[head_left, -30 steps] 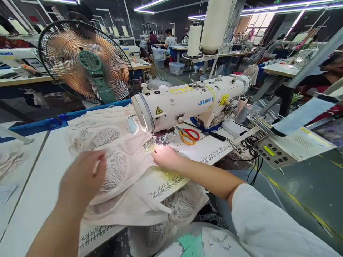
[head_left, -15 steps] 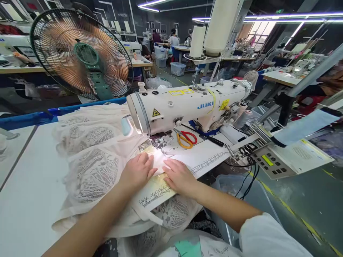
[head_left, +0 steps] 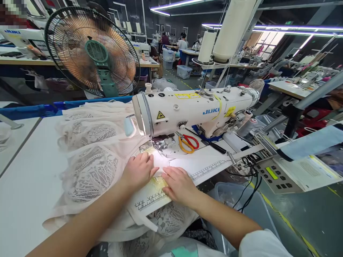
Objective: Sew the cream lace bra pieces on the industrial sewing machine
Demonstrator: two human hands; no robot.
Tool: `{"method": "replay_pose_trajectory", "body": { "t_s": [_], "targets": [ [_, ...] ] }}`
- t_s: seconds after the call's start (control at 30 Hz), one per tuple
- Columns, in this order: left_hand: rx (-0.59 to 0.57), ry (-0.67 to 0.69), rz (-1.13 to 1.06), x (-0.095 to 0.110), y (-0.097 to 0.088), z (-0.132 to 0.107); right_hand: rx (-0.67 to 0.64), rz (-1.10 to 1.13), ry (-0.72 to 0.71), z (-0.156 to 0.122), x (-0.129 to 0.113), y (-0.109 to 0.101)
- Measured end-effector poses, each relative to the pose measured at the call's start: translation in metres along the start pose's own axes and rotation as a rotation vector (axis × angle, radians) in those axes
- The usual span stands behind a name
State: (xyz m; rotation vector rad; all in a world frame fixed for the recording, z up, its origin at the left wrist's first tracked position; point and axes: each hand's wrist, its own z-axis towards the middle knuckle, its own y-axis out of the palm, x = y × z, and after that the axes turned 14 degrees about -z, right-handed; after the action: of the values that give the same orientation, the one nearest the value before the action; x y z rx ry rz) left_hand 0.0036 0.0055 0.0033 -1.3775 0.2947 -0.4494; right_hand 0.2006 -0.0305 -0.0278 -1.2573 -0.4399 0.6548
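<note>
My left hand (head_left: 139,172) lies on pale cloth just in front of the needle area of a white JUKI sewing machine (head_left: 171,107). Its fingers are bent, side by side, pressing down with the thumb apart. Beside it, my right hand (head_left: 180,186) rests with fingers stretched flat at the cloth's near right edge. Between them the small pale fabric piece (head_left: 160,162) runs up to the presser foot, brightly lit. To the left spreads a cream lace garment (head_left: 92,175), partly hanging over the front edge. Fingertips partly hide how the cloth is held.
Red-and-yellow-handled pliers (head_left: 189,142) and a black-handled screwdriver (head_left: 217,147) lie beside the machine bed. A control box (head_left: 278,175) sits at right, above a clear plastic bin (head_left: 246,203). A large fan (head_left: 96,51) stands behind left. Thread cones (head_left: 207,46) rise behind the machine.
The view has shifted slightly, so the machine appears a little lower and farther right. Relative to the machine, my right hand is slightly nearer me. Both hands stay on the cloth.
</note>
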Motion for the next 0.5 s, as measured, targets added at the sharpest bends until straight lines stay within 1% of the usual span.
{"method": "replay_pose_trajectory", "body": {
  "t_s": [0.1,0.2,0.33,0.4,0.5],
  "targets": [
    [0.010,-0.021,0.022,-0.002,-0.004,0.008,-0.018,0.003,0.009,0.005,-0.001,-0.001],
    [-0.027,0.035,0.003,-0.004,-0.006,0.014,-0.022,0.009,0.002,0.008,-0.001,-0.002],
    [-0.086,0.103,-0.028,-0.005,-0.006,0.012,0.006,-0.003,-0.055,0.004,0.000,-0.002],
    [-0.101,0.090,-0.035,-0.005,-0.005,0.010,0.028,-0.011,-0.072,0.000,0.001,-0.001],
    [-0.109,0.022,-0.048,-0.004,-0.003,0.009,0.031,-0.001,-0.067,-0.001,0.002,0.001]
  ]
}}
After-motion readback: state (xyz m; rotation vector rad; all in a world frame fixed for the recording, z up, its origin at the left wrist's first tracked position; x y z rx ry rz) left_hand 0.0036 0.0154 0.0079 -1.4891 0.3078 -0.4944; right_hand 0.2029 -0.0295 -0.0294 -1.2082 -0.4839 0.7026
